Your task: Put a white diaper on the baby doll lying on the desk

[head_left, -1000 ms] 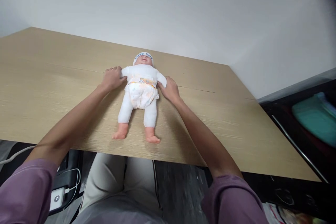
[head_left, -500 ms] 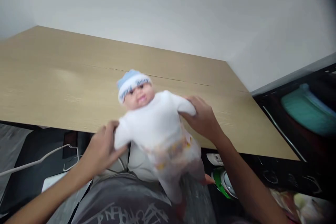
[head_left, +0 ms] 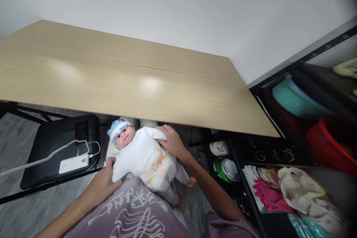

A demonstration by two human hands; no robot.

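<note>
A baby doll [head_left: 145, 152] in a white top, a printed diaper and a blue-and-white knit cap [head_left: 119, 130] lies face up across my lap, just below the table's front edge. My left hand [head_left: 105, 179] is closed around the doll's sleeve on the left side of the view. On the other side, my right hand [head_left: 173, 141] grips the opposite sleeve near its end. The doll's head tilts to the left, and its bare feet point down to the right. My fingertips are partly hidden behind the sleeves.
A pale wooden table [head_left: 111, 85] stretches in front. To the left, a white power bank [head_left: 74, 163] with a cable lies on a black stool-like surface [head_left: 50, 148]. At right, shelves hold a teal basin [head_left: 295, 96], a red basin [head_left: 331, 143], cans [head_left: 230, 169] and folded cloths [head_left: 301, 189].
The doll has come down and toward me, from over the table's front edge onto my lap, with both hands still on its sleeves. The view has shifted, showing more of the shelves.
</note>
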